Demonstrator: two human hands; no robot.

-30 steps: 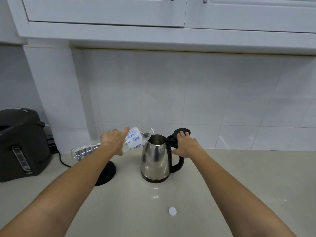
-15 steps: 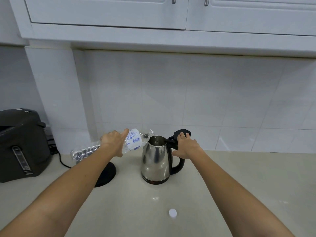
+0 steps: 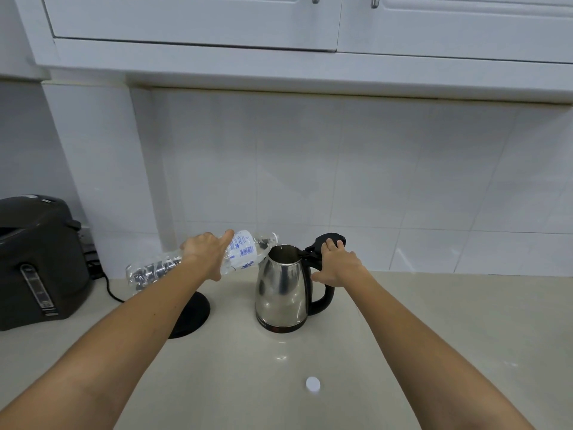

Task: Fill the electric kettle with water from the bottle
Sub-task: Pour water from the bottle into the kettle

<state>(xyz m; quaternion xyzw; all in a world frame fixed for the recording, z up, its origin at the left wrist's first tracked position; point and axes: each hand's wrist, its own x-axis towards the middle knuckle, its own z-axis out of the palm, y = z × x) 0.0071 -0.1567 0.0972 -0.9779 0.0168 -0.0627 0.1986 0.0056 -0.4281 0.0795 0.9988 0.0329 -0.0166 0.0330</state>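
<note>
Standing on the beige counter (image 3: 434, 352), the kettle (image 3: 280, 293) is gripped by the right hand (image 3: 338, 263), the left hand (image 3: 206, 252) clasping the bottle (image 3: 245, 251).

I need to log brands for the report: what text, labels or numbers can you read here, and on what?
Nothing reads clearly.
Water bottle label: blue print and a barcode, too blurred to read.
Electric kettle base band: faint marking, too small to read.
Dark appliance front panel: small marks, unreadable.
White bottle cap: no text visible.
</note>
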